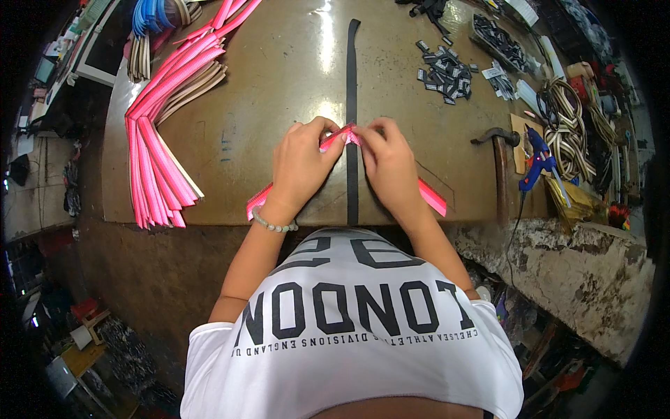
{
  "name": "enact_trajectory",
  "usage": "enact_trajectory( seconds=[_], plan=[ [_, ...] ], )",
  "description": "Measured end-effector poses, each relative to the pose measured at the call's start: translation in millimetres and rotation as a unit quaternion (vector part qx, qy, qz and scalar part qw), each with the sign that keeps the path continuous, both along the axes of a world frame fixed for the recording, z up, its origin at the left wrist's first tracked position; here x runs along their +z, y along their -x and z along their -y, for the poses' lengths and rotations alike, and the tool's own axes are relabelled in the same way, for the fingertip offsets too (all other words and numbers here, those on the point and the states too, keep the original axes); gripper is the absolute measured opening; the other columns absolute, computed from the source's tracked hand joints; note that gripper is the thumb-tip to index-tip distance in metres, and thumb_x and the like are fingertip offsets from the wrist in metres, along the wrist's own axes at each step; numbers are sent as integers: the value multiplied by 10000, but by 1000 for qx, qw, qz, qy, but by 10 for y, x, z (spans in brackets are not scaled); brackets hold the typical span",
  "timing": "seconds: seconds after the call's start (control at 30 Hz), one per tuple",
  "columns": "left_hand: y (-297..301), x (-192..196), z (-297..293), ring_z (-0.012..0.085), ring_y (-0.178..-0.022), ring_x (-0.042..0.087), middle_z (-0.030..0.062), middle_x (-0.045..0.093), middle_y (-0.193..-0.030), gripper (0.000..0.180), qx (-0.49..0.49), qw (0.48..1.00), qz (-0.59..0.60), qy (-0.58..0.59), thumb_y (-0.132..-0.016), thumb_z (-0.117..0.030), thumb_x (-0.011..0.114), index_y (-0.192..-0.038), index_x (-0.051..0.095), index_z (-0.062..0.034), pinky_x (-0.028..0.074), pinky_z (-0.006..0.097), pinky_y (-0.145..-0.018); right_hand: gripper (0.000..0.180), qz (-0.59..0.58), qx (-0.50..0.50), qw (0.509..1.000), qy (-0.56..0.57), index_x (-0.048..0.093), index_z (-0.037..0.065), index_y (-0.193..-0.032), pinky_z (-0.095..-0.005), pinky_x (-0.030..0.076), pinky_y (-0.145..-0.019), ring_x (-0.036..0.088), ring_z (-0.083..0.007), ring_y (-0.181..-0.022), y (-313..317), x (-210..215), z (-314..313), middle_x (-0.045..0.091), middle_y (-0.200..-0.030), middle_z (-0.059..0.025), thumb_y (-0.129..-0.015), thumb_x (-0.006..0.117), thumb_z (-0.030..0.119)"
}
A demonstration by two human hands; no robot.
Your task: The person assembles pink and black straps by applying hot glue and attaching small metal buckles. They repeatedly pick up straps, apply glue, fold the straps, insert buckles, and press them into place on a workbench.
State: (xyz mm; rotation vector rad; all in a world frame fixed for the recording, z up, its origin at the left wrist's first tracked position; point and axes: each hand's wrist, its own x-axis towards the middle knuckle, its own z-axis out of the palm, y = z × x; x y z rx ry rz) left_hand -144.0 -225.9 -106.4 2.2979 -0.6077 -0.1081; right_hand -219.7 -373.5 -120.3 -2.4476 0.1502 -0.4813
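Observation:
Both of my hands meet at the middle of the table over a pink strip (433,197). My left hand (306,162) pinches the strip at its folded middle, with thumb and forefinger together. Opposite it, the fingertips of my right hand (386,162) are closed on the same fold. The two ends of the strip slant down and outward beneath my wrists. Under the fold, a long black strap (352,77) runs straight from the far part of the table to its near edge. My fingers hide most of the fold.
A bundle of pink strips (157,140) lies at left, below blue strips (150,17). Several small black pieces (447,73) are heaped at far right near a tray (497,42). A hammer (500,174), a blue glue gun (537,160) and coiled striped cords (569,129) lie at right.

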Motion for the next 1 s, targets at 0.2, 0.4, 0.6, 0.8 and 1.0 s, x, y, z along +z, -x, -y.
enact_trajectory(
  seconds=[0.2,0.4,0.6,0.8,1.0],
  plan=[
    [31,-21,15,230,-782,642,58,634,-898,191,-3,998,50,29,-874,-288,712,-967,716,-121,506,347,-681,199,-10,-10,980,201,696,78,-1059,-476,413,-964,528,-352,-1161,50,55,-58,573,-1244,-138,-914,609,185],
    [21,-41,-21,220,-772,649,37,647,-910,178,-21,998,62,14,-873,-282,712,-987,742,-149,509,334,-682,353,54,-361,929,-56,652,-10,-824,-457,428,-902,558,-343,-986,686,49,1435,603,-1067,-189,-767,814,298],
    [13,-51,-15,222,-778,652,42,650,-919,179,-29,998,58,19,-881,-267,700,-997,733,-135,510,331,-691,626,156,-440,883,-43,618,-73,-1083,-376,527,-750,624,-250,-942,1340,-284,2958,579,-1067,-182,-789,818,442],
    [11,-68,-31,251,-837,634,62,615,-886,162,-22,998,30,60,-888,-243,671,-981,717,-119,506,374,-719,405,105,-300,930,-186,586,49,-1111,-227,492,-512,596,-79,-634,629,587,1997,651,-800,-31,-905,720,372],
    [2,-66,-37,259,-847,639,62,628,-887,140,-26,998,19,49,-880,-225,675,-952,713,-111,507,377,-718,487,-107,25,992,-67,549,23,-1087,-385,543,-750,717,-334,-827,96,802,731,719,-925,-188,-882,710,434]
  ],
)
